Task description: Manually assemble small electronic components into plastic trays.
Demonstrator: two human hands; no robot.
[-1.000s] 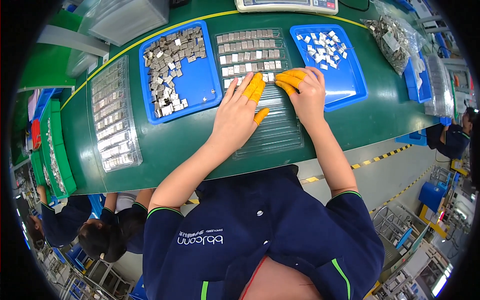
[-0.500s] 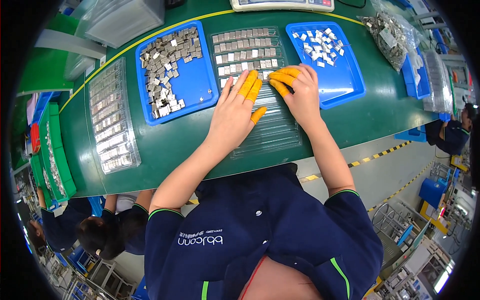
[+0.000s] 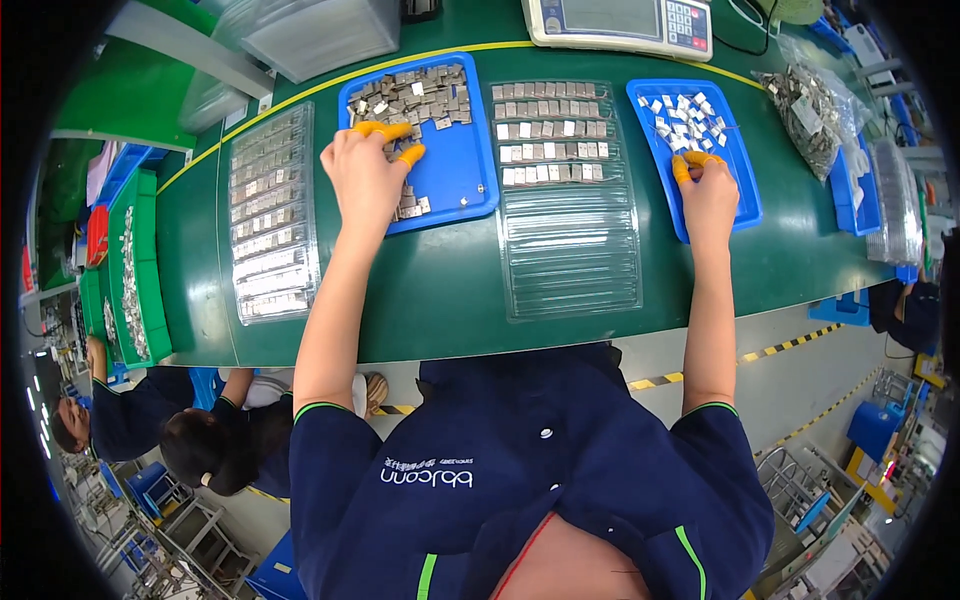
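My left hand is over the left blue tray, with yellow cots on its thumb and finger. Its thumb and forefinger are apart, among small flat silver metal pieces. My right hand is over the smaller right blue tray. Its yellow-covered fingertips are curled together at the lower edge of a group of small white pieces; what they pinch is hidden. Between the hands lies a clear ridged plastic tray, its upper rows filled with silver and white pieces.
A filled clear tray lies at the left. Green bins stand at the far left. At the back are stacked clear trays and a scale. Bagged parts lie at the right. Other people sit at the lower left.
Both hands have left the middle clear tray. The left has moved to the left blue tray, the right to the right one. The view has shifted, so the table things appear farther right.
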